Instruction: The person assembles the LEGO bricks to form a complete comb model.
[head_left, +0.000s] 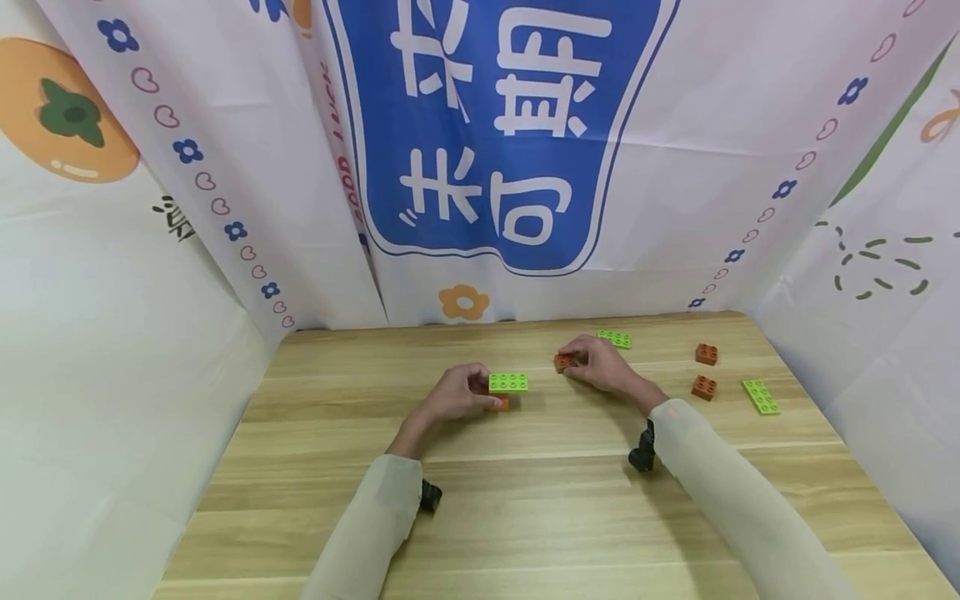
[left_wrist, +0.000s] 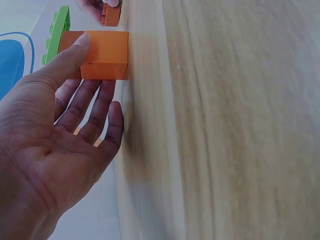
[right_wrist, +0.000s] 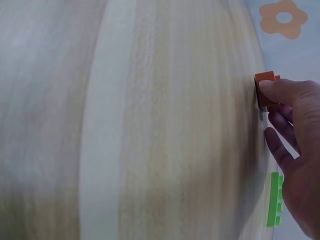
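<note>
My left hand [head_left: 456,393] grips a small stack of toy building bricks between thumb and fingers. An orange brick [left_wrist: 107,50] forms its bottom, a brown brick [left_wrist: 70,41] sits above that, and a light green studded plate [head_left: 508,382] tops it, jutting out to the right in the head view. The stack is upright, at or just over the tabletop; contact cannot be told. To the right and farther back, my right hand [head_left: 602,367] pinches a separate reddish-brown brick [head_left: 562,363] low at the table, its thumb on the near side in the right wrist view.
Just behind the right hand lies another green plate [head_left: 615,338]. Farther right on the wooden table [head_left: 525,517] are two brown bricks, a rear one [head_left: 707,354] and a nearer one [head_left: 704,387], beside a third green plate [head_left: 762,397]. Printed cloth [head_left: 645,217] hangs behind the table.
</note>
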